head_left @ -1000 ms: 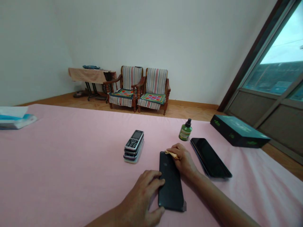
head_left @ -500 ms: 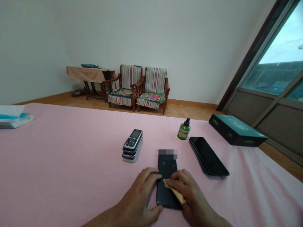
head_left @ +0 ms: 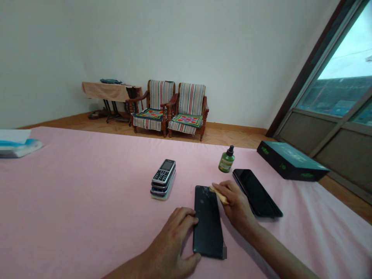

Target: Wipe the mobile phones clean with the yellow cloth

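A black smartphone lies flat on the pink cloth, with pale smudges near its far end. My left hand steadies it, fingertips on its left edge and thumb at the near left corner. Pinched in my right hand is a folded yellow cloth, which touches the phone's far right corner. To the left stands a small stack of keypad phones, the top one silver and black. Right of my right hand lies another black smartphone, apparently on top of a second flat device.
A green spray bottle with a black top stands beyond the phones. At the far right rests a black and green box. A white and blue packet lies at the left edge. Two wooden chairs are by the wall.
My right hand has moved with the yellow cloth from the phone's middle up to its far right corner. My left hand stays in place on the phone's left edge.
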A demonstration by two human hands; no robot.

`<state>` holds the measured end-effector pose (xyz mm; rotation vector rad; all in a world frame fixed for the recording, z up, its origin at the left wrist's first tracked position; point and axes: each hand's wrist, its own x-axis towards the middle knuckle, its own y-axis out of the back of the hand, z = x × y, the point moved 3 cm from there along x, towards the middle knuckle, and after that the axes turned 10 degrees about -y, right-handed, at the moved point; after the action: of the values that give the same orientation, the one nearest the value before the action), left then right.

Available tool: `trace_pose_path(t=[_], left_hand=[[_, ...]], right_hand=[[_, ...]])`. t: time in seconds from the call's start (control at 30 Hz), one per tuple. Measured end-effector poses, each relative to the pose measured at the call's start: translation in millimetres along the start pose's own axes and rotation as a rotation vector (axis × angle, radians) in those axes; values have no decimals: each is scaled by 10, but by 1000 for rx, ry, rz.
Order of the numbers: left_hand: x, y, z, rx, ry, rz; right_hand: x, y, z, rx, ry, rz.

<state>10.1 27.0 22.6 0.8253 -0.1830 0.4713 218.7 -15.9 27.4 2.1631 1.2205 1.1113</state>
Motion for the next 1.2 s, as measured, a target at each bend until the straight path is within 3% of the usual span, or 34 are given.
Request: trace_pose_path(t=[0.1, 0.2, 0.53, 0.63, 0.83, 0.97, 1.2], left_hand=[[10, -6, -12, 3, 5, -7], [22, -6, -7, 4, -7, -9], [27, -1, 17, -7, -23, 22], [29, -2, 19, -7, -5, 1], [6, -24, -25, 90, 8, -71], [-3, -55, -59, 162, -24, -122], [37, -41, -8, 198, -20, -148]], right_hand=[[239, -179, 106, -31, 6, 6], [296, -335, 122, -38, 8, -39], [-176, -231, -238, 86, 22, -257], [-202, -237, -304, 156, -11, -336], [208, -418, -142, 33, -31, -132], [330, -534, -149, -13, 9, -180], [239, -401, -207, -88, -10, -215]])
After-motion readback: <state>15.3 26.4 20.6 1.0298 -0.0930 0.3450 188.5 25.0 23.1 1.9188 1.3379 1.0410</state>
